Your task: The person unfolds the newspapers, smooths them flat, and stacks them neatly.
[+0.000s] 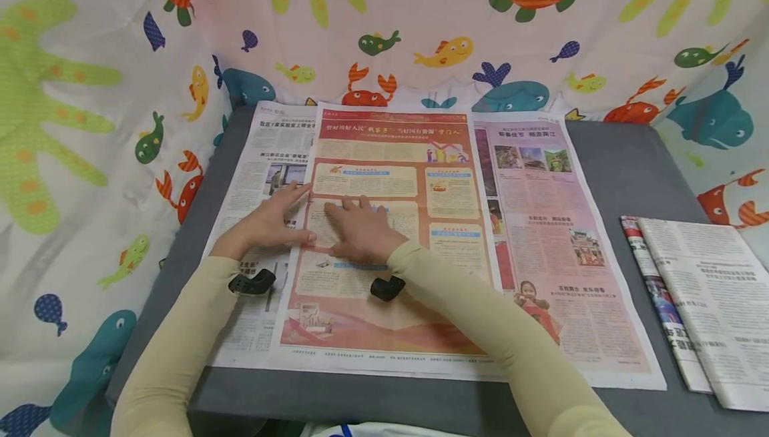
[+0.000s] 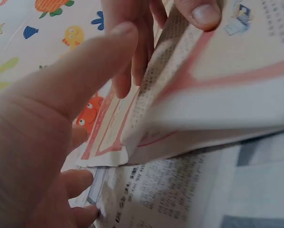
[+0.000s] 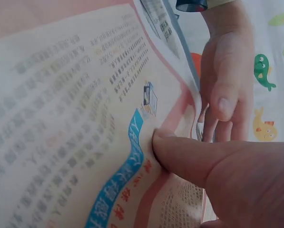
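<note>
A red-bordered newspaper page [image 1: 360, 223] lies over a wider spread of newspaper [image 1: 541, 203]. My right hand [image 1: 363, 230] rests on the red page left of its middle, fingers spread. In the right wrist view its thumb [image 3: 189, 154] presses the paper, which bends in a soft curve. My left hand [image 1: 276, 220] is at the page's left edge, thumb stretched toward it. In the left wrist view that edge [image 2: 127, 154] stands raised from the printed sheet below [image 2: 165, 190]. The left thumb [image 2: 94, 61] and fingers are apart, with nothing gripped between them.
Folded newspapers [image 1: 709, 310] lie at the right side of the grey table [image 1: 619, 170]. A white cloth with sea-animal prints [image 1: 408, 77] hangs behind and along both sides. Black bands [image 1: 252, 282] sit on both wrists.
</note>
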`<control>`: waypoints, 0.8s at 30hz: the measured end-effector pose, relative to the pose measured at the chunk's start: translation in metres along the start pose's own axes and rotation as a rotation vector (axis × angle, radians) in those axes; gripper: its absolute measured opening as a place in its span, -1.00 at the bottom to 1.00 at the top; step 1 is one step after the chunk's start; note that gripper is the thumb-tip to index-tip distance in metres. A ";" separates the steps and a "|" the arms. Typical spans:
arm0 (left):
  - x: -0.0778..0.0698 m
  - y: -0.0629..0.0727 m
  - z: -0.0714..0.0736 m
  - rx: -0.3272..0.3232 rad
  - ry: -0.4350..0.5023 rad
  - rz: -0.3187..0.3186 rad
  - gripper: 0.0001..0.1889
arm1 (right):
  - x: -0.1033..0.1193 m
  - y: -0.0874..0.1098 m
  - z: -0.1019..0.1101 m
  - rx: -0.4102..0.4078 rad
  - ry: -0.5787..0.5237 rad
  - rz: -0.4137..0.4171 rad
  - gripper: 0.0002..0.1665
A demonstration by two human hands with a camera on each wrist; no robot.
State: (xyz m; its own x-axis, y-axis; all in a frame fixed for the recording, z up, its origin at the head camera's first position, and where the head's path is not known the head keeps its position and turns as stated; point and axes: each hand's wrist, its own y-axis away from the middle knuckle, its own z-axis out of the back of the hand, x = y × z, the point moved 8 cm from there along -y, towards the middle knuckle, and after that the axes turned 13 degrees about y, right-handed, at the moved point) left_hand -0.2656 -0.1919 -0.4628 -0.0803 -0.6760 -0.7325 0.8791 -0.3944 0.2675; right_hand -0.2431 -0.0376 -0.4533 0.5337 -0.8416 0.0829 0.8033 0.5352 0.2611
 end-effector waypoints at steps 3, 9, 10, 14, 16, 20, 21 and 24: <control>0.001 0.002 0.000 -0.013 -0.005 -0.002 0.13 | -0.002 0.000 0.002 -0.008 -0.020 0.009 0.00; 0.003 0.011 0.005 -0.053 0.020 -0.012 0.10 | -0.008 0.001 0.012 -0.101 -0.079 0.044 -0.16; 0.003 0.012 0.006 -0.060 0.029 -0.010 0.09 | -0.009 0.001 0.013 -0.123 -0.086 0.049 -0.20; 0.003 0.015 0.008 -0.078 0.035 -0.014 -0.04 | -0.012 0.000 0.017 -0.172 -0.091 0.058 -0.30; 0.002 0.016 0.008 -0.085 0.019 -0.027 -0.15 | -0.012 0.000 0.017 -0.182 -0.094 0.065 -0.33; 0.004 0.019 0.006 -0.105 -0.073 -0.040 -0.34 | -0.011 0.000 0.018 -0.202 -0.107 0.081 -0.40; 0.004 0.020 0.005 -0.108 -0.100 -0.039 -0.36 | -0.010 0.000 0.019 -0.209 -0.108 0.084 -0.44; 0.008 0.022 0.001 -0.119 -0.173 -0.032 -0.32 | -0.007 0.001 0.020 -0.222 -0.099 0.081 -0.48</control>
State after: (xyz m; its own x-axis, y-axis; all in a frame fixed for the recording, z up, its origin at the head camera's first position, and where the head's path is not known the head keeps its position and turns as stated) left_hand -0.2476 -0.2066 -0.4616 -0.1798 -0.7648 -0.6187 0.9233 -0.3482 0.1622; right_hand -0.2519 -0.0326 -0.4344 0.5789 -0.7925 0.1920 0.8032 0.5948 0.0332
